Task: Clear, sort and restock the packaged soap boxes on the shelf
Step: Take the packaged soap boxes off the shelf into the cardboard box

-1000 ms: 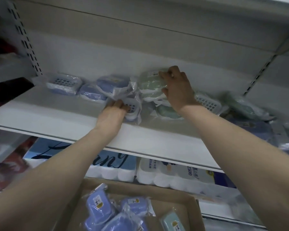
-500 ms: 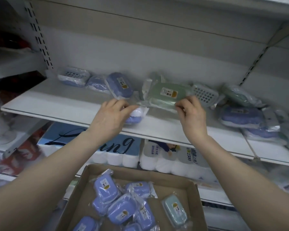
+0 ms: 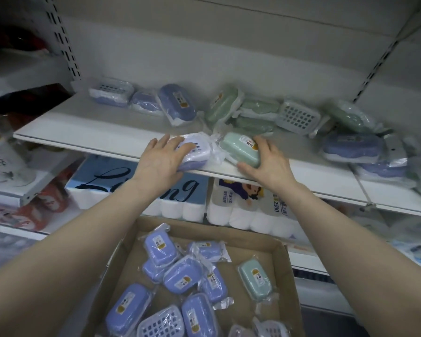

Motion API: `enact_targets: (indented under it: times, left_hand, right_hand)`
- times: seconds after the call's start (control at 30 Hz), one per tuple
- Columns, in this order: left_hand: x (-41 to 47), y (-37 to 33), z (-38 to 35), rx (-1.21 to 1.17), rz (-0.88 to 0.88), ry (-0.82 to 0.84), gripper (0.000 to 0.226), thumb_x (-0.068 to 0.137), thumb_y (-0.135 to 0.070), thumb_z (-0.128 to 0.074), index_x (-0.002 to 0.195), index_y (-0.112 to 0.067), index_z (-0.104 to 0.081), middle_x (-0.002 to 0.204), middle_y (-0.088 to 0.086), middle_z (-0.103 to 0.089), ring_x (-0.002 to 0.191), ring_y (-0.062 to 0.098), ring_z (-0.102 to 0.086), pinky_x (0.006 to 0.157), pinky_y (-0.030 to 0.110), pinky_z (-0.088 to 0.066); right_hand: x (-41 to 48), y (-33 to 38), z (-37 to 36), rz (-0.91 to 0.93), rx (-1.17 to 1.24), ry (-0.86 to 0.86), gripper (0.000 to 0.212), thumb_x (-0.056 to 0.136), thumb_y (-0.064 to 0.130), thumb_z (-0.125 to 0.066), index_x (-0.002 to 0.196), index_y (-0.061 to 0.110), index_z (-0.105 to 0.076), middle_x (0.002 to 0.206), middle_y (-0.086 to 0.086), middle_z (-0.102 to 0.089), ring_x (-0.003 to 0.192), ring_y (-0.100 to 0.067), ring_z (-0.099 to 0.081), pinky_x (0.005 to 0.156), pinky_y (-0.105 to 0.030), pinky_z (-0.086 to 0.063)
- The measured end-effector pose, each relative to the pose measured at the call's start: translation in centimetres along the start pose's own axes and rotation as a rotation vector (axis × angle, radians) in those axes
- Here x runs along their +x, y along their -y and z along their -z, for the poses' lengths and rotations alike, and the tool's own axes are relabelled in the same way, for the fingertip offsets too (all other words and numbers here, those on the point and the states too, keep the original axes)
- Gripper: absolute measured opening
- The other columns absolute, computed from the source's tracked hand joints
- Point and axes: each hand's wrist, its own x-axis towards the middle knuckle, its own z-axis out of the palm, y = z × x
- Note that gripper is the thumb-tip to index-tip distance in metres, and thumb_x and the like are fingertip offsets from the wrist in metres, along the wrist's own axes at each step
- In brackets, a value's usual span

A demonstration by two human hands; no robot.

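Note:
My left hand [image 3: 161, 158] grips a white-and-purple packaged soap box [image 3: 197, 152] at the front edge of the white shelf [image 3: 88, 132]. My right hand [image 3: 267, 159] grips a light green packaged soap box [image 3: 241, 148] beside it, thumb under its front end. Further back on the shelf lie several purple soap boxes [image 3: 176, 104] on the left and several green ones [image 3: 223, 107] in the middle. Below my arms sits a cardboard box [image 3: 284, 276] holding several purple soap boxes [image 3: 182, 273] and one light green soap box [image 3: 254, 279].
More purple [image 3: 350, 147] and green [image 3: 348, 116] soap boxes crowd the shelf's right side, with a white perforated one [image 3: 298, 116]. Toilet-paper packs [image 3: 250, 207] fill the shelf below. Slotted uprights [image 3: 66, 45] stand at left and right. Other goods lie on the left shelves.
Both hands have drawn their soap boxes from the back of the shelf to its front edge. The view has dropped, showing more of the cardboard box.

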Motion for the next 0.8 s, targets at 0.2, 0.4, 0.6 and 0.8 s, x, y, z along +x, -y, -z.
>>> enact_targets:
  times: [0.2,0.4,0.6,0.8]
  left_hand:
    - [-5.6,-1.1,-1.0,-0.177,-0.105,-0.268,0.049,0.076,-0.015,-0.065,0.124,-0.009,-0.058,0.122,0.011,-0.058,0.115,0.035,-0.053,0.100,0.044,-0.041]
    - [-13.4,-4.7,-7.1,-0.352,-0.147,-0.134,0.052,0.076,-0.016,-0.070,0.127,-0.010,-0.058,0.121,0.012,-0.057,0.111,0.032,-0.053,0.095,0.042,-0.046]
    - [-21.2,-7.4,-14.5,-0.475,-0.022,0.183,0.054,0.076,-0.030,-0.061,0.128,-0.015,-0.055,0.120,0.008,-0.060,0.108,0.031,-0.058,0.085,0.042,-0.053]
    - [-26.8,-8.9,-18.2,-0.472,0.050,0.360,0.058,0.077,-0.034,-0.068,0.130,-0.014,-0.054,0.117,0.005,-0.063,0.099,0.031,-0.062,0.070,0.036,-0.054]
  right_hand:
    - [-5.3,-0.2,-2.0,0.004,0.039,-0.348,0.083,0.079,0.063,-0.066,0.145,0.022,-0.037,0.129,-0.011,-0.047,0.115,-0.030,-0.045,0.096,-0.043,-0.036]
    - [-14.9,-2.5,-6.2,-0.026,0.054,-0.459,0.087,0.076,0.054,-0.075,0.143,0.014,-0.039,0.136,-0.015,-0.045,0.125,-0.031,-0.042,0.103,-0.043,-0.036]
    - [-25.9,-6.2,-13.2,-0.332,0.087,-0.061,0.085,0.079,0.068,-0.058,0.147,0.021,-0.036,0.137,-0.013,-0.043,0.124,-0.033,-0.044,0.103,-0.052,-0.040]
    - [-29.5,-9.9,-19.7,-0.593,-0.006,0.331,0.083,0.085,0.061,-0.061,0.151,0.024,-0.027,0.130,-0.021,-0.042,0.120,-0.044,-0.045,0.098,-0.051,-0.041]
